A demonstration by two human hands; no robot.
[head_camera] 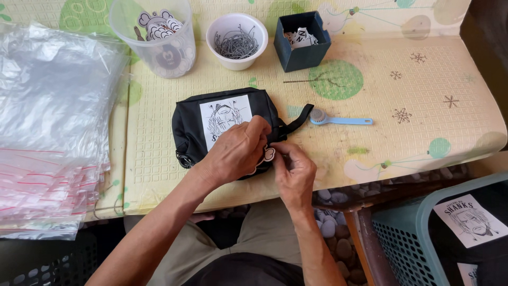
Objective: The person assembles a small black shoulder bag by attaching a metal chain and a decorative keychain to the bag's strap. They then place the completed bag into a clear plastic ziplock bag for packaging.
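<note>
A black pouch with a white printed patch lies on the yellow patterned mat. My left hand rests on the pouch's near right side and grips it. My right hand pinches at the pouch's right end, where a small white cut-out charm shows between the two hands. The pouch's black wrist strap sticks out to the right.
Behind the pouch stand a clear cup of cut-out charms, a white bowl of metal chains and a dark blue box of tags. A light blue brush lies right of the strap. Clear bags pile left; a teal basket sits lower right.
</note>
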